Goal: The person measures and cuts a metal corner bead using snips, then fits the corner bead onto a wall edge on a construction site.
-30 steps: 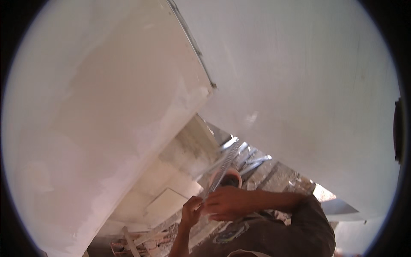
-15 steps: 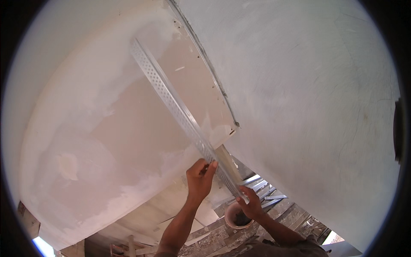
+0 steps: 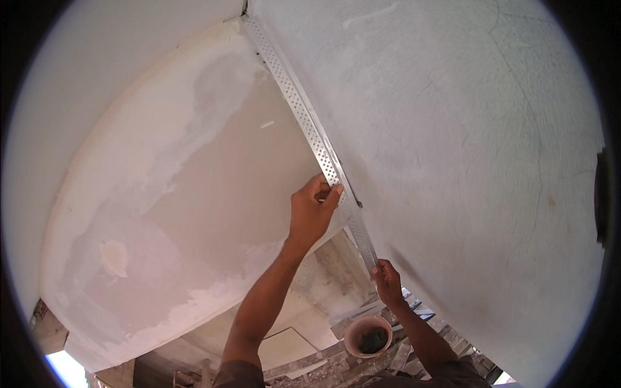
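A long perforated metal corner bead (image 3: 294, 97) runs along the seam where the patchy pinkish-white board (image 3: 220, 168) meets the grey plastered wall (image 3: 453, 142). My left hand (image 3: 310, 210) pinches its left flange partway down, thumb on the near side. At its lower end, the fingers of my right hand (image 3: 387, 283) are closed on the strip, beside the wall. The strip's far end reaches the top corner of the board, and its lower end extends past the board's bottom edge. Whether the strip is pressed flat against the seam, I cannot tell.
Below stands a round bucket (image 3: 367, 336) with dark material inside, on or beside wooden planks (image 3: 310, 362). Several metal strips (image 3: 420, 310) lie below the wall, partly hidden by my right forearm. A dark object (image 3: 601, 197) juts in at the far right rim.
The corner bead has swung right and up, from slanting across the board to lying along the seam. Both my hands moved with it, still gripping it.
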`<state>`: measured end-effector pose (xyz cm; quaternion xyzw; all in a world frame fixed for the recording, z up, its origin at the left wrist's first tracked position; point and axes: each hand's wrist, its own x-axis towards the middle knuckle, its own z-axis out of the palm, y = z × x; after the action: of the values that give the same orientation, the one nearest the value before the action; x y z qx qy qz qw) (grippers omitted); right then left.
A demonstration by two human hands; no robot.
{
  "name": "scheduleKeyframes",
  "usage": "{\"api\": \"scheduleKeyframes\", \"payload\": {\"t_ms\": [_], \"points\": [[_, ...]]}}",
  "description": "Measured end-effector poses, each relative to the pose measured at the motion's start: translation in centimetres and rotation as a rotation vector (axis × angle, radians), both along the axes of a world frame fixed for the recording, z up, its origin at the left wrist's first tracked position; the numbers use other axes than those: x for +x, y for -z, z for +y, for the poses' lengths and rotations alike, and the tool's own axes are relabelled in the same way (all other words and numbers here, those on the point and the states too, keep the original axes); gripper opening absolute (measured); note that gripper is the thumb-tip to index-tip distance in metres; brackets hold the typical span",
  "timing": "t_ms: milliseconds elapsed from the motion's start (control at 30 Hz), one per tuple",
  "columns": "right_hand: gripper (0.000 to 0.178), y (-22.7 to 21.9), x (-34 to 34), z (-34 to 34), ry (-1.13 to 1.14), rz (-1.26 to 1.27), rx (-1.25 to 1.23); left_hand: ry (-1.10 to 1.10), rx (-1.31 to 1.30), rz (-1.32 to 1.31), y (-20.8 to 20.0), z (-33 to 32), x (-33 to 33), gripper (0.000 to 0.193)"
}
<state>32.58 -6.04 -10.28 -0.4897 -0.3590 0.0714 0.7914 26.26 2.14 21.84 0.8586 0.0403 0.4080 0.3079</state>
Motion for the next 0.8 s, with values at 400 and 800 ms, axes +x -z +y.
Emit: {"api": "scheduleKeyframes", "payload": {"t_ms": [400, 800], "points": [[0.033, -2.3, 4.1, 4.8, -0.039, 0.034, 0.108, -0.401, 1.013, -0.171, -9.3, 1.7, 1.3, 0.050], [0.045, -4.6, -1.7, 1.1, 0.558, -0.414, -0.090, -0.640, 1.376, 0.052, -14.2, 4.5, 2.6, 0.067]]}}
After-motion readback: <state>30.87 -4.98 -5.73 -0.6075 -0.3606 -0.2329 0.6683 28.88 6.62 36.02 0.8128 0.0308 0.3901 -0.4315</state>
